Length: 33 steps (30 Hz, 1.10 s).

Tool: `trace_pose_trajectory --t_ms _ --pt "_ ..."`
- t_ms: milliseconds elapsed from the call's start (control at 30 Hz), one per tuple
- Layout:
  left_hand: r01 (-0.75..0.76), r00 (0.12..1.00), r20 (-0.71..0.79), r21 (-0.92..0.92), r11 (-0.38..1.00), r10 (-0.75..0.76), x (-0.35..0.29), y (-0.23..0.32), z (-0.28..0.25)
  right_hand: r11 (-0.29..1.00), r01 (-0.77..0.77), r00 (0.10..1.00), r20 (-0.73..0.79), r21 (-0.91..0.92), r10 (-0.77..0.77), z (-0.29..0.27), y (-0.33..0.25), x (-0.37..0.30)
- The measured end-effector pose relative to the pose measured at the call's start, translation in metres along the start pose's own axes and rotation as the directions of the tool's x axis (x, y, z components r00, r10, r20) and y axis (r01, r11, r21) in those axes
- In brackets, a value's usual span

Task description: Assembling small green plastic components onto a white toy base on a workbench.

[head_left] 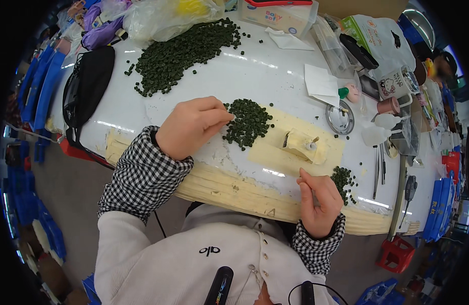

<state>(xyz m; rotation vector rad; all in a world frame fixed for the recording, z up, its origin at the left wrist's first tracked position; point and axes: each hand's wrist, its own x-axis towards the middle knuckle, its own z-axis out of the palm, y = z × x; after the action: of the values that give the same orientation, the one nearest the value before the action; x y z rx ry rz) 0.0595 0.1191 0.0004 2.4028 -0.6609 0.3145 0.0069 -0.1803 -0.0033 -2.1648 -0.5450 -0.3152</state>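
Note:
My left hand is at the left edge of a middle pile of small dark green pieces, thumb and fingers pinched together. What the pinch holds, if anything, is too small to make out. Near the table's front edge, my right hand is closed with thumb and index fingertips close together; anything between them cannot be made out. Just right of it lies a smaller pile of dark green pieces. Between the hands and farther back, a small cream block fixture with a short upright pin sits on yellow tape.
A large heap of dark green pieces covers the back left. Beside it lies a black cloth pouch. To the right are a round metal dish, tweezers, a mug and a screwdriver. Padding lines the front edge.

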Motion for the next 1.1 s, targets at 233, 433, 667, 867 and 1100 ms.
trace_pose_trajectory --t_ms 233,433,667,867,1100 --pt "0.257 0.68 0.311 -0.949 -0.182 -0.663 -0.009 0.0 -0.012 0.983 -0.178 0.959 -0.231 -0.039 0.165 -0.027 0.007 -0.011" --pt "-0.052 0.705 0.431 -0.76 -0.647 -0.563 -0.018 0.018 0.01 0.955 -0.204 0.967 -0.2 -0.216 0.161 -0.044 0.016 -0.018" --pt "0.004 0.726 0.499 -0.691 -0.723 -0.473 -0.013 0.047 0.021 0.916 -0.035 0.999 -0.044 -0.4 0.019 -0.028 0.015 -0.007" --pt "0.101 0.751 0.501 -0.731 -0.675 -0.431 -0.022 0.053 0.027 0.876 0.036 0.999 -0.009 -0.481 -0.046 -0.021 0.018 -0.004" --pt "0.301 0.696 0.596 -0.749 -0.59 -0.4 -0.015 0.076 0.048 0.989 -0.115 0.991 -0.077 -0.092 0.109 -0.012 -0.004 0.0"
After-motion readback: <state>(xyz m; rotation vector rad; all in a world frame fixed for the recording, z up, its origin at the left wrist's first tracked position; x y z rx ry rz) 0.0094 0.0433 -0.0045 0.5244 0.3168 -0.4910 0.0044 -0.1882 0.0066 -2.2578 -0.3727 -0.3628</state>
